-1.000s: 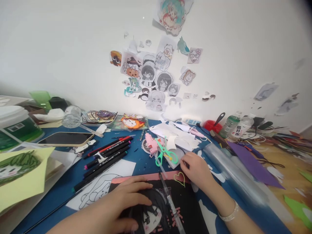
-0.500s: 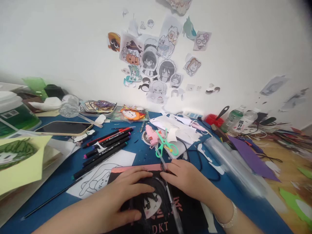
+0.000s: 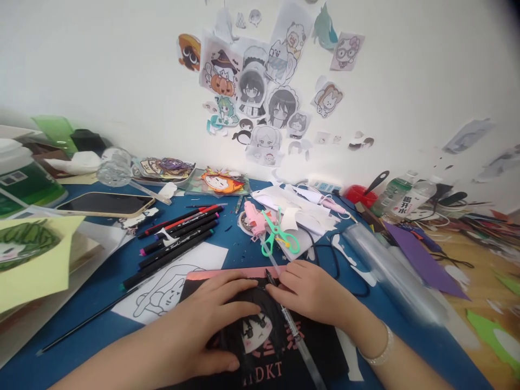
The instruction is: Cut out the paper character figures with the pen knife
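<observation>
My left hand [image 3: 211,319] lies flat with spread fingers on a black printed picture [image 3: 260,346] of a dark-haired cartoon figure, which has a pink top edge and rests on the blue table mat [image 3: 101,346]. My right hand [image 3: 311,290] lies on the picture's upper right part, fingers stretched, its fingertips beside the tip of a clear pen [image 3: 294,330] that slants across the picture. The hand touches the pen and does not grip it.
Several black markers [image 3: 179,238] and a line drawing [image 3: 170,284] lie to the left. Mint scissors [image 3: 278,238], a pink tool and paper scraps sit just beyond my hands. A phone [image 3: 105,205], a clear roll [image 3: 390,276], bottles [image 3: 400,196] and purple paper [image 3: 422,260] surround them.
My right hand came back from the scraps near the scissors onto the picture beside the pen. The picture shifted toward me under both hands, and the view tilted down slightly.
</observation>
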`<state>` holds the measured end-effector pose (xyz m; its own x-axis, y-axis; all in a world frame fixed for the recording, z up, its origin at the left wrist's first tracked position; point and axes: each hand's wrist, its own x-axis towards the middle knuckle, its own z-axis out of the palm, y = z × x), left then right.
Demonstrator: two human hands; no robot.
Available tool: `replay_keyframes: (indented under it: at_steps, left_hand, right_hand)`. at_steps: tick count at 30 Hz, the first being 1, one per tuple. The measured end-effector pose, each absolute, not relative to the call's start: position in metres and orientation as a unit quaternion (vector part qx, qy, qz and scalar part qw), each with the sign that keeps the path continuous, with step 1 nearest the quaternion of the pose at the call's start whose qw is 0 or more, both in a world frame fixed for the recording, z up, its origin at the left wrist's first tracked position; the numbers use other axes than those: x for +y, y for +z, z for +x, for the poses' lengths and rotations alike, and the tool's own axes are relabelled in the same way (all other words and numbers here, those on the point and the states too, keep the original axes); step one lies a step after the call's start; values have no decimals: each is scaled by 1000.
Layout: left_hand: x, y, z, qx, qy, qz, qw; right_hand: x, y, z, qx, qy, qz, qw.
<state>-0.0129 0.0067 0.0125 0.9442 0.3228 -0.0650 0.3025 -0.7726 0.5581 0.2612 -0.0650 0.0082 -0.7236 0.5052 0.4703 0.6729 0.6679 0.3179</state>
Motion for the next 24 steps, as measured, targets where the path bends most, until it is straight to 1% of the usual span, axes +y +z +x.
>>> replay_keyframes:
  at_steps: [5,8,13,15,20,24]
  left_hand:
    - [3,17,-12,178,28,939,292]
    - [2,20,-10,182,33,939,291]
    - [0,15,-8,180,31,941,283]
    - [-2,12,-8,181,30,943,277]
    - [-5,10,-7,165,22,954,250]
    - [-5,11,-6,167,28,954,247]
  right_hand:
    - [-65,9,264,-896,-261,-308,184]
    - [-66,11,266,-882,-256,-326,222]
    - [-67,8,270,-852,-203,-369,310]
    - [-68,6,270,-848,-191,-376,321]
    - [-70,6,264,-849,-188,-380,316]
    - [-72,10,255,-833,-133,-385,374]
